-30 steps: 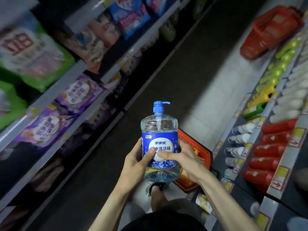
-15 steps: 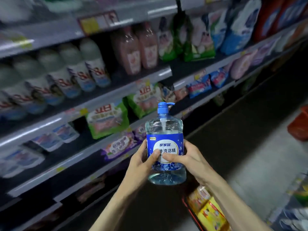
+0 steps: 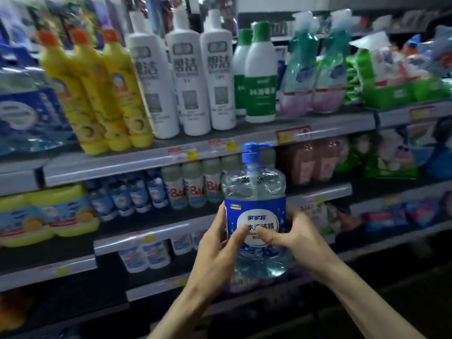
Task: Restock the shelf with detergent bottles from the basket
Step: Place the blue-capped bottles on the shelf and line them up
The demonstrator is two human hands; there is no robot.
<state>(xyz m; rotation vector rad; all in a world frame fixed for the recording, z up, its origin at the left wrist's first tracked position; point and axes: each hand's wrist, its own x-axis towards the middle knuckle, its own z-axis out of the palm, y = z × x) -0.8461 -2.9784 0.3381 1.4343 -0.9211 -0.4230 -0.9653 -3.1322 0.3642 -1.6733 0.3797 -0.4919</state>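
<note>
A clear detergent bottle (image 3: 254, 192) with a blue pump and blue label is upright in front of the shelving. My left hand (image 3: 217, 250) grips its left side, thumb across the label. My right hand (image 3: 296, 238) grips its right side, thumb meeting the left one on the label. The bottle hovers level with the middle shelf (image 3: 156, 234). The basket is out of view.
The upper shelf (image 3: 220, 148) carries yellow bottles (image 3: 97, 94), white bottles (image 3: 190, 77), green-and-white bottles (image 3: 259, 79) and refill pouches (image 3: 315, 77). Below stand small blue bottles (image 3: 137, 194), pink bottles (image 3: 310, 160) and yellow tubs (image 3: 46, 216). Lower shelves are dark.
My view has swung left from the aisle to face the shelving straight on. Both hands keep the same hold on the bottle, which now sits closer to the shelves.
</note>
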